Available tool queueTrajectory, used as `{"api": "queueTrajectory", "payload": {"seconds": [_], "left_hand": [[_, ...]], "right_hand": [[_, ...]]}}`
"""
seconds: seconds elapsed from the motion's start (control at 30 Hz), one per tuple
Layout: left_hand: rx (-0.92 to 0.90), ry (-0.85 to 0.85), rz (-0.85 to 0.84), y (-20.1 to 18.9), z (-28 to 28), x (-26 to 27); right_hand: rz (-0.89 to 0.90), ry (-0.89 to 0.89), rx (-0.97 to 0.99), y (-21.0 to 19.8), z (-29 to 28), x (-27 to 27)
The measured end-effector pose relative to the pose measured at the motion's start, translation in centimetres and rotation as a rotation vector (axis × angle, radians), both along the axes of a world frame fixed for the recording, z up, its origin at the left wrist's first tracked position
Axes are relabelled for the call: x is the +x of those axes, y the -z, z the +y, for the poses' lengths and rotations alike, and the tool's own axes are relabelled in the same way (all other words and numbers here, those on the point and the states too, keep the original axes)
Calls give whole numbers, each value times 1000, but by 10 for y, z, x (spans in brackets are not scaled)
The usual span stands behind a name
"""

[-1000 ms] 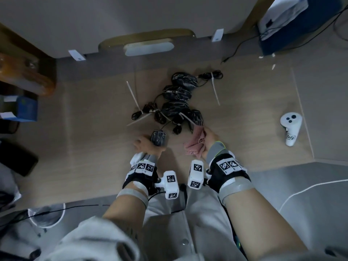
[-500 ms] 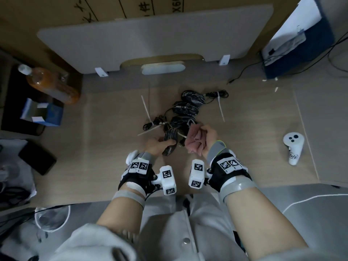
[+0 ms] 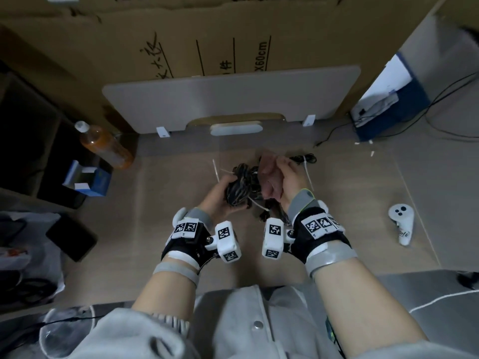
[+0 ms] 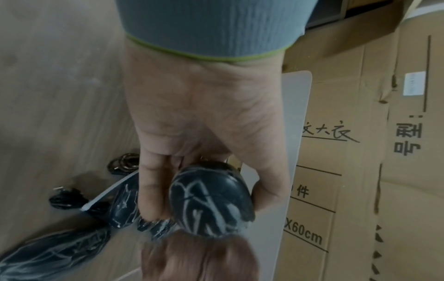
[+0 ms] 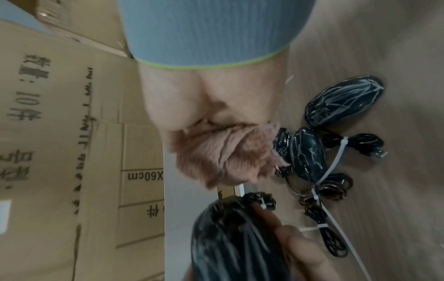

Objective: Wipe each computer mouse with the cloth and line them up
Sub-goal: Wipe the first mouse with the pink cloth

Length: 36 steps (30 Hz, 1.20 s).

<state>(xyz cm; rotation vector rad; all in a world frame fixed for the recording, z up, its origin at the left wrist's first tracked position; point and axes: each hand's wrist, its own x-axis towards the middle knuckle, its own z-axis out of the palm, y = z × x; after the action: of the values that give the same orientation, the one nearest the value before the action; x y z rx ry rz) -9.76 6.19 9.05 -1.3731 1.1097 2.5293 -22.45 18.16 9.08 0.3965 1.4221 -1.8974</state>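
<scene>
My left hand grips a black computer mouse with white marbling, lifted above the wooden table. My right hand holds a bunched pink cloth right beside that mouse; whether cloth and mouse touch I cannot tell. Other black marbled mice with zip-tied cable bundles lie in a heap on the table beneath and beyond both hands. In the right wrist view the held mouse fills the bottom, with left fingers on it.
A white VR controller lies at the table's right. A grey board leans on cardboard boxes at the back. An orange-drink bottle, a blue box and a dark phone sit at the left.
My left hand picked a mouse off the table and raised it. The right hand brought the pink cloth up alongside it. The head view tilted up toward the boxes.
</scene>
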Motion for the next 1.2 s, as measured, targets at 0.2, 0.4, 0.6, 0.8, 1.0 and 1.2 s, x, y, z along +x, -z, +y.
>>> {"api": "queueTrajectory", "payload": {"seconds": [0.2,0.4,0.6,0.8,1.0,1.2], "left_hand": [[91,-40,126,-7,-4,4],[154,17,282,-22,-9,8],[114,-117,240,-24,-17,5],[101,-228,342,-33,-21,-4],[105,-252,394,-41,-20,-15],[148,-264,288,-47,-19,-30]], "right_hand": [[222,-287,157,-29,-24,30],[254,-305,47,-33,-26,35],[383,-374,61,-60,-30,46],[406,-380,111,-63,-32,43],[543,-479,62,-71,-25,44],[672,-486,172,-65,-24,38]]}}
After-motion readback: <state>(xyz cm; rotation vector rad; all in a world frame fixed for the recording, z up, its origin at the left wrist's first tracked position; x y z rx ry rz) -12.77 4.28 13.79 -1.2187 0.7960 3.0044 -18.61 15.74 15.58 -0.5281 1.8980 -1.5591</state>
